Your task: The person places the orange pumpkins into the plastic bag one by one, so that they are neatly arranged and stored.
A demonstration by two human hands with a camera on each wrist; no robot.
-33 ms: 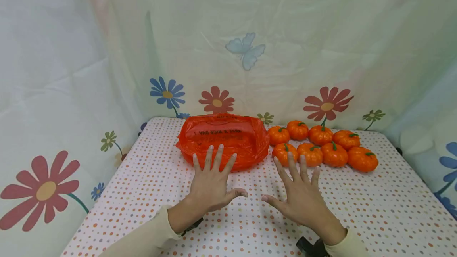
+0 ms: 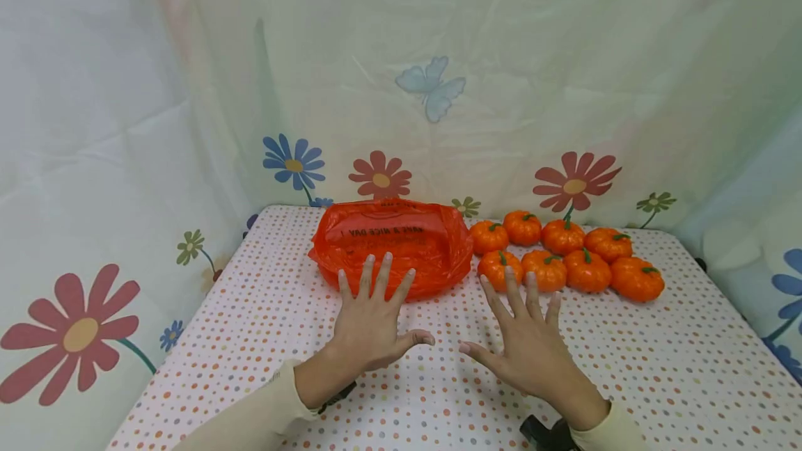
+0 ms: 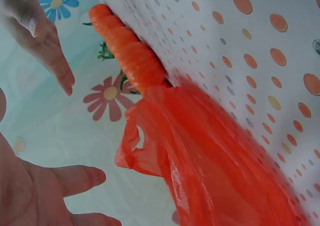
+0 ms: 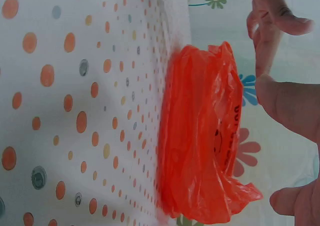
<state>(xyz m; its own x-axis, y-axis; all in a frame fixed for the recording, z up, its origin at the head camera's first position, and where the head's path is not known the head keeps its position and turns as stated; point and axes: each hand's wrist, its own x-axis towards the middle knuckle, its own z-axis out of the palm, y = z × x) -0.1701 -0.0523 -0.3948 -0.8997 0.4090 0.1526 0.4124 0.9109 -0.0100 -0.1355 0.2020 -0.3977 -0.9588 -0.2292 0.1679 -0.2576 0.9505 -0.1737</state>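
the left hand [image 2: 370, 333] and right hand [image 2: 532, 350], fingers spread and gripping nothing, hover over the dotted table [image 2: 438, 402] before the red bag [image 2: 432, 235], with eight orange pumpkins [image 2: 587, 273] in two rows at its right, seemingly to keep each reachable.

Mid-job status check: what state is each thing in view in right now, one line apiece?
Crinkled red plastic bag: lying on the table, puffed out; contents can't be told.
Eight glossy orange pumpkins with green stems: standing in two rows of four.
Left hand: fingers straight and spread, holding nothing.
Right hand: fingers straight and spread, holding nothing.
White dotted table cover: spread out.
Pale flower-printed backdrop: hanging, slightly creased.
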